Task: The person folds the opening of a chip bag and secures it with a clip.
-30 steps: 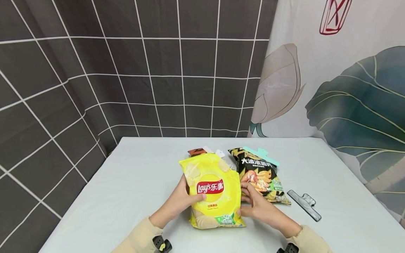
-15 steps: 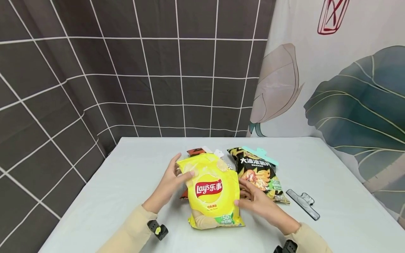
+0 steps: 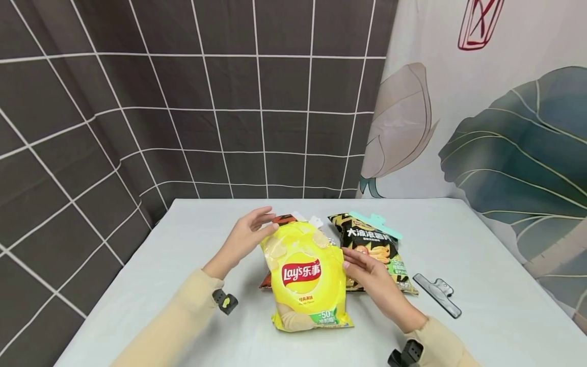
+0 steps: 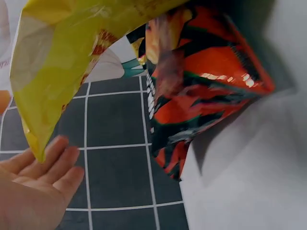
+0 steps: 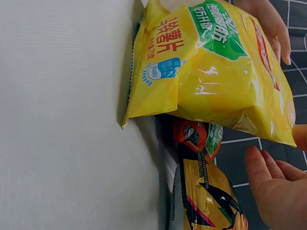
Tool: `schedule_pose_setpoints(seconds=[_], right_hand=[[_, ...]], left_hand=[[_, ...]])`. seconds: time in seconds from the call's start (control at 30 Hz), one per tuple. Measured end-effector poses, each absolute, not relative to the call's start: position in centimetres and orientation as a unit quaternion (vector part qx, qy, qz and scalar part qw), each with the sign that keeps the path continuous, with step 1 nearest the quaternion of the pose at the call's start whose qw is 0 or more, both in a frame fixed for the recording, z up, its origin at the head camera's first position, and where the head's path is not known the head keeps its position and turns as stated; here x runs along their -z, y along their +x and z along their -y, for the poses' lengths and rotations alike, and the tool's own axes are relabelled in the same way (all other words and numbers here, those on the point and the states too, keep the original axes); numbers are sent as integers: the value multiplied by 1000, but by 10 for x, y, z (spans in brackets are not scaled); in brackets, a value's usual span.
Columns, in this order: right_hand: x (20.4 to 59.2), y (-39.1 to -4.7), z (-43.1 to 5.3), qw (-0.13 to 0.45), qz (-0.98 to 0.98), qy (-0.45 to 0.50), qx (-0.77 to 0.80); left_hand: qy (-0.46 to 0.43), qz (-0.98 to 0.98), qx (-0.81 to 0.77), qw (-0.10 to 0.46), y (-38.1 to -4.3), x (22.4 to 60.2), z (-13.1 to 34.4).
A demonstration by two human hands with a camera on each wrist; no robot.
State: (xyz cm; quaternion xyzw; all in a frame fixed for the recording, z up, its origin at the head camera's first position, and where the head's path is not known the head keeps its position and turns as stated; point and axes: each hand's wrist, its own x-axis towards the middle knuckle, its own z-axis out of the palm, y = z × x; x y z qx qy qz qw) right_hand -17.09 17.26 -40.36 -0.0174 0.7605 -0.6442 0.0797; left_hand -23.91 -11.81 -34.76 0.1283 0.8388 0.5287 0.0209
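A yellow Lay's chip bag (image 3: 301, 295) stands tilted in the middle of the table, its front towards me. By its upper left corner is my left hand (image 3: 242, 237), fingers extended; in the left wrist view the bag's corner overlaps this hand (image 4: 36, 187). My right hand (image 3: 378, 280) lies along the bag's right edge with fairly straight fingers. In the right wrist view its thumb (image 5: 300, 137) is at the bag's corner, the fingers apart below. Behind the yellow bag, a red-and-black bag (image 4: 206, 81) is mostly hidden in the head view.
A black chip bag (image 3: 367, 237) lies at the back right with a turquoise clip (image 3: 377, 224) along its top. Further right on the white table (image 3: 486, 244) is a metallic clip (image 3: 438, 294). A white clip (image 3: 316, 221) shows behind the yellow bag.
My left hand has let go of the yellow bag's left side and moved up to its top corner. My right hand has slid slightly up the right edge, its fingers straightening.
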Motion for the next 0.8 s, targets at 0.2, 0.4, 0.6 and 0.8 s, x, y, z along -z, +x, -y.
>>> schedule_pose_setpoints(seconds=[0.2,0.4,0.6,0.8], right_hand=[[403,-175,-171,75,-752,-10,655],[403,-179,-168,70,-756,-6,650],[402,-182,-163,61,-753,-5,655],[401,-183,-162,62,-745,-4,664]], left_hand=[[149,-862,-483,32,-244,336,112],[179,-885,-427,41,-248,329,103],[188,-892,-406,64,-252,325,93],[195,-895,-392,84,-255,324,85]])
